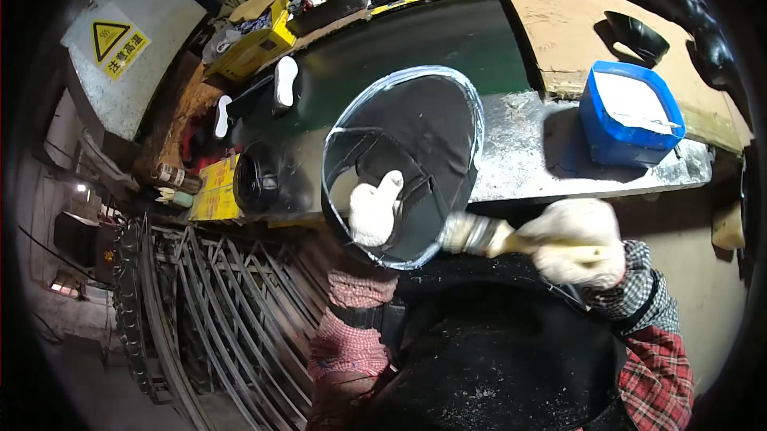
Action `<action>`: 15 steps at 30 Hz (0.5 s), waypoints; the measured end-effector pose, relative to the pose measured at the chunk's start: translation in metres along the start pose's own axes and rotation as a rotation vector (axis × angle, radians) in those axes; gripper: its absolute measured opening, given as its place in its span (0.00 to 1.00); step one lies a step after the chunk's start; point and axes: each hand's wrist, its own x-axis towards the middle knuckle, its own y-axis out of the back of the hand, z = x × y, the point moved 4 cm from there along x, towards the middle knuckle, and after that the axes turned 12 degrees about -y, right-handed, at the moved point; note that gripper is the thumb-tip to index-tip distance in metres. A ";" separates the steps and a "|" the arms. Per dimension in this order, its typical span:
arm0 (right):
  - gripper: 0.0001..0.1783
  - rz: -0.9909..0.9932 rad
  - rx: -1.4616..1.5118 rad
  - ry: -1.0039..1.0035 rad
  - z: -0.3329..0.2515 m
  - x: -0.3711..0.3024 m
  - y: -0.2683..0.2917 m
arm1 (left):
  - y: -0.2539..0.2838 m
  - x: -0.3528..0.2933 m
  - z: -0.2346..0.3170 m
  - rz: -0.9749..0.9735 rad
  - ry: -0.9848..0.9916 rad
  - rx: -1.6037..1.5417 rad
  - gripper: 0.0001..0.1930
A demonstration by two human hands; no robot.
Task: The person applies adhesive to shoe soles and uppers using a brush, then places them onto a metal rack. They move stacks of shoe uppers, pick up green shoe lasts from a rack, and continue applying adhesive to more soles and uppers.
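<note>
A wide, tube-like black fabric piece [435, 123] with a whitish rim stands tilted in front of me, its opening facing up. My left hand [374, 211], in a white glove, shows inside that opening near the near-left rim. Its thumb points up, and the other fingers look curled against the black fabric. My right hand [582, 241], also in a white glove, is closed around the handle of a flat paintbrush [473, 234]. The brush's pale bristles are at the near-right rim, blurred by motion; whether they touch it I cannot tell.
A blue tub [627, 147] of white stuff stands on the metal bench edge [511, 155] at the right. Behind lies a dark green work surface [399, 47], with white-soled shoes [285, 83] at its left. Metal rack bars [232, 311] fill the lower left. A yellow box [256, 51] stands far left.
</note>
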 end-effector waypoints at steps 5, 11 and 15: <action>0.09 0.394 0.066 -0.411 0.061 0.023 0.028 | -0.016 -0.042 0.018 -0.103 -0.254 -0.137 0.10; 0.17 -0.037 0.227 -0.073 0.035 0.003 -0.002 | -0.021 -0.048 0.007 0.042 -0.090 -0.395 0.08; 0.13 -0.128 0.063 0.150 -0.025 0.033 0.004 | -0.028 -0.056 0.011 0.012 -0.148 -0.333 0.10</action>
